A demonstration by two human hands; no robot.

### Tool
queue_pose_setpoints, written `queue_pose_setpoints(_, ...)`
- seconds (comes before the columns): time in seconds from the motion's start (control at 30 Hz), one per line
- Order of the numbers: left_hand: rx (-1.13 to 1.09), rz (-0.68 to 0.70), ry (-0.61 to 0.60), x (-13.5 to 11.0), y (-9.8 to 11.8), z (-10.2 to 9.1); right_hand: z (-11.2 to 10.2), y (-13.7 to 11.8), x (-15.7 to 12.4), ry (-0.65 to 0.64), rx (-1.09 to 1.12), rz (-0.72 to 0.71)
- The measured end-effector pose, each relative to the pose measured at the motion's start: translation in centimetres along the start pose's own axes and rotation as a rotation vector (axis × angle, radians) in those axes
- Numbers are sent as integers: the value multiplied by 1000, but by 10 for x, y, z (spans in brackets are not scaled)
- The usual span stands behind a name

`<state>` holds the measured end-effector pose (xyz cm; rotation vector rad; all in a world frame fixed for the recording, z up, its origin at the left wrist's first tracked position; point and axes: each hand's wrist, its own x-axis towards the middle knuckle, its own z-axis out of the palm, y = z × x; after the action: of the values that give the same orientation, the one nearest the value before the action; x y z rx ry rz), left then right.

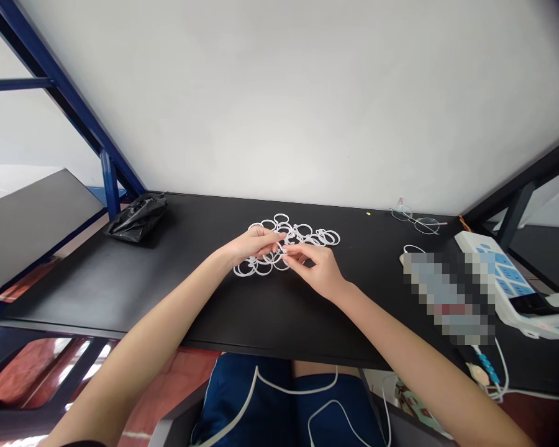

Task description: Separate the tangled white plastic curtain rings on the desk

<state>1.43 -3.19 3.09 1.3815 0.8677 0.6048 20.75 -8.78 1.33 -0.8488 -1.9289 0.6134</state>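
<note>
Several thin white rings [263, 272], some overlapping or linked by small tabs, lie spread on the black desk [200, 239] in front of me. Over the middle of them, my left hand [250, 243] is closed, its thumb and fingers pinching a white ring. My right hand [320, 270] comes in from the other side, thumb and forefinger pinched on a small white part of that ring. The two sets of fingertips almost meet. What lies between them is small and partly hidden by the fingers.
A crumpled black plastic bag [138, 218] sits at the back left. Eyeglasses [427, 225] lie at the back right, near the wall. A blurred-out device [447, 298] with a cable and a white power strip [505, 298] are on the right. Blue metal bars [74, 93] slope at left.
</note>
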Motion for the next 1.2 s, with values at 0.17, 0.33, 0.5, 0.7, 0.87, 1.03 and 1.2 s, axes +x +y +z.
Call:
queue_pose_setpoints(0.17,62,169,178,2,-1,11,0,5,-1,85,-155,-58)
queue_pose_setpoints(0.33,235,433,264,-6,-3,26,-2,2,0,173,-124,-17)
queue_pose_setpoints(0.5,384,581,341,-10,-13,26,1,0,-3,157,-77,-34)
queue_pose_setpoints(0.7,418,670,418,-12,-17,25,2,0,-7,85,-111,-108)
queue_pose_setpoints(0.87,472,679,378,-16,-14,32,6,1,-12,53,-66,-164)
queue_pose_setpoints(1.03,603,819,400,-14,-14,32,8,2,-12,56,-118,-201)
queue_pose_setpoints(1.2,609,998,407,-11,-13,32,7,1,-8,85,-162,-267)
